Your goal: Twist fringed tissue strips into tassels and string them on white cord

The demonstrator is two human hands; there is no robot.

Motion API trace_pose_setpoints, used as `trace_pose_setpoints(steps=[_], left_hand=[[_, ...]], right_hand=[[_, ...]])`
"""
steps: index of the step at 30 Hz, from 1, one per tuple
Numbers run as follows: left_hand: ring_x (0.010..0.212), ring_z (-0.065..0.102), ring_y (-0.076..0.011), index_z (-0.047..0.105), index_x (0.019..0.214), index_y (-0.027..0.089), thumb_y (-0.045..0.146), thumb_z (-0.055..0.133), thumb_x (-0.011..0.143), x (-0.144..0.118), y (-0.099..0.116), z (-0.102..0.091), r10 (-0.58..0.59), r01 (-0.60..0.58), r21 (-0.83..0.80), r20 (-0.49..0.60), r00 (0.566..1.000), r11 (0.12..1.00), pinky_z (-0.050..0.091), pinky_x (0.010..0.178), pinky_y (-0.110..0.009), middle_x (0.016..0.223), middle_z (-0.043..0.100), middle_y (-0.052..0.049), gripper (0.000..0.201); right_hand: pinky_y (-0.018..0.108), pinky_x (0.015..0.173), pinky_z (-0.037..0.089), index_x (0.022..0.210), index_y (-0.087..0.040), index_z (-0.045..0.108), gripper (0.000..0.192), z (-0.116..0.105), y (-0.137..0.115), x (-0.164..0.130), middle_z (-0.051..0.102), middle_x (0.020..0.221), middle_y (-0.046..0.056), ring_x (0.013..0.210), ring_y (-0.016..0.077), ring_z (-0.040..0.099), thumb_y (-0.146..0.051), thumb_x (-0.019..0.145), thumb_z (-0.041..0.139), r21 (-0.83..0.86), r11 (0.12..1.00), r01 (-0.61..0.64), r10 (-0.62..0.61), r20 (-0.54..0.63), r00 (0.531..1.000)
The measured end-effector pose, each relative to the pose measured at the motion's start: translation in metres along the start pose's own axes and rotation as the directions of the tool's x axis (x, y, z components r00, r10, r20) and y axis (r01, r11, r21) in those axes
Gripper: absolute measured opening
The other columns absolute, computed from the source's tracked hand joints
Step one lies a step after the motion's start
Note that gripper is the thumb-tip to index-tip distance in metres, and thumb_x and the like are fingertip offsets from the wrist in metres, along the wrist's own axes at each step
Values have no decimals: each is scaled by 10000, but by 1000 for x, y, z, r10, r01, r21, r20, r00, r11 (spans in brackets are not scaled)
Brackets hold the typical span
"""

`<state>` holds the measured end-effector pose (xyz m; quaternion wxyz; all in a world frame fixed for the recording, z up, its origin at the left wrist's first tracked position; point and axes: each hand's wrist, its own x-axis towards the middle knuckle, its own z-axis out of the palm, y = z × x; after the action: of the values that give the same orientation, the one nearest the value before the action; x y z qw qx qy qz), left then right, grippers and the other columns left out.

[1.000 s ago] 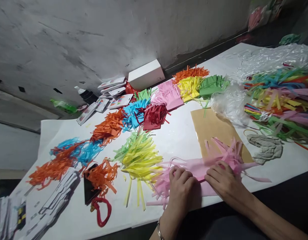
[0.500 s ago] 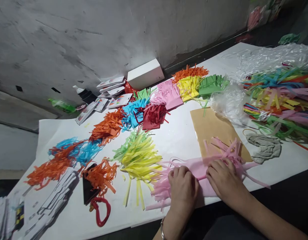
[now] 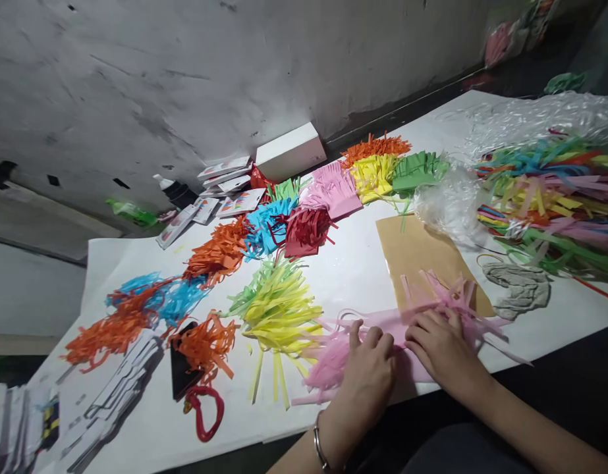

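Paper of a thin, pale pink (image 3: 395,321) lies across the near side of the white-covered table (image 3: 353,263), its ends cut into loose strips that fan out left and right. The left hand (image 3: 367,365) rests over its left part, fingers bent and slightly spread; the right hand (image 3: 439,339) curls over its right part, fingers lowered onto the pink strips. Whether either hand pinches the paper or only presses it, I cannot tell, since the fingertips are partly hidden. Set apart on either side of the middle, the hands seem placed to keep the light sheet from sliding. The right fringe overlaps a flat brown rectangular sheet (image 3: 427,257), while the left fringe meets a bright yellow fringed bundle (image 3: 278,309). Farther left, an orange fringed bundle (image 3: 209,342) lies partly over a flat black rectangular object (image 3: 182,378). A crumpled grey cloth (image 3: 518,289) sits just right of the brown sheet. Toward the far side, fringed paper stacks (image 3: 343,199) in orange, yellow, green, pink, dark red and blue are grouped by colour, probably to keep their strips from tangling.
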<state>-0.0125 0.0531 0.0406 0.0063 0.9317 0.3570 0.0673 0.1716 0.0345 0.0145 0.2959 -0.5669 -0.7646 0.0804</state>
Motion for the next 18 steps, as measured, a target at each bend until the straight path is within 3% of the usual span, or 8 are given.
trace_pose_setpoints(steps=[2, 7, 10, 15, 18], left_hand=[[880, 557, -223, 679, 809, 187, 114, 661, 905, 6, -5, 2, 16, -16, -26, 16, 1000, 1000, 344, 1019, -516, 831, 648, -26, 121], [810, 575, -192, 697, 770, 217, 132, 714, 846, 17, -19, 2, -74, 72, -123, -17, 997, 990, 416, 817, -391, 801, 673, -5, 115], [828, 582, -195, 684, 799, 201, 114, 669, 878, 13, -14, -1, -93, 84, -134, -67, 993, 987, 424, 826, -395, 849, 695, -19, 119], [881, 606, -194, 666, 914, 196, 84, 521, 950, -1, 8, 5, 78, -102, -233, -113, 991, 967, 500, 828, -346, 935, 706, -56, 186], [1117, 603, -259, 643, 1117, 191, 98, 553, 906, -5, 12, 11, -15, -16, -275, -109, 994, 961, 520, 971, -425, 1197, 684, -119, 248]], right_hand=[[534, 1046, 263, 813, -228, 658, 192, 1, -2, -1, 656, 842, 7, 911, 239, 585, -99, 925, 571, -9, 999, 33, -34, -28, 999], [556, 1134, 225, 941, -205, 683, 197, 7, -4, -5, 673, 878, 35, 943, 233, 585, -68, 935, 541, -54, 982, 180, -183, -45, 982], [531, 1140, 255, 885, -187, 670, 250, 12, -2, -3, 645, 797, 29, 873, 214, 585, -28, 931, 483, -58, 968, 243, -246, -51, 968], [489, 1078, 331, 882, -192, 653, 250, 2, -2, 11, 689, 868, 44, 930, 221, 625, -95, 993, 450, 15, 985, 170, -164, -200, 966], [446, 1018, 406, 940, -207, 648, 169, -15, 7, 18, 718, 899, 43, 931, 223, 661, -178, 1016, 499, 100, 993, 60, -22, -345, 938]])
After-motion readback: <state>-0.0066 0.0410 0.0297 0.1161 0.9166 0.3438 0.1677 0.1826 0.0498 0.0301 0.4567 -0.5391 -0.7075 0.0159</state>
